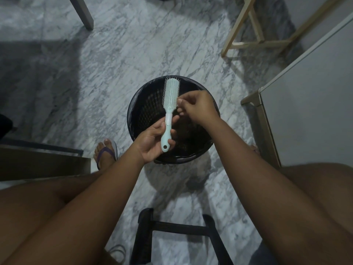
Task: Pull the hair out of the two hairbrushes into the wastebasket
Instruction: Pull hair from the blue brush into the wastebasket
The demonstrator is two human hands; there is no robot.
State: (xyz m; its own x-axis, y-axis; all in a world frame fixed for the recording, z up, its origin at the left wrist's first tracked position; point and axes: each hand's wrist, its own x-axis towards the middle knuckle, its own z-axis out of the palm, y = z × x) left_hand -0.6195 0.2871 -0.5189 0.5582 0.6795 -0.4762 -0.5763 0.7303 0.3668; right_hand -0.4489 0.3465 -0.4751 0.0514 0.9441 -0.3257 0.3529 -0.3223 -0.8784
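Note:
A pale mint hairbrush (170, 96) is held upright over a round black wastebasket (141, 104) on the marble floor. My left hand (152, 140) grips the brush by its handle. My right hand (196, 108) is beside the lower bristles with fingertips pinched together; whether hair is between them is too fine to tell. A dark clump of hair (191, 134) lies inside the basket. Only one hairbrush is in view.
A white cabinet (309, 104) stands to the right, a wooden frame (256, 31) at the back right, and a table leg (82, 12) at the back left. A black stool frame (177, 232) sits between my knees. My left foot in a sandal (106, 153) rests by the basket.

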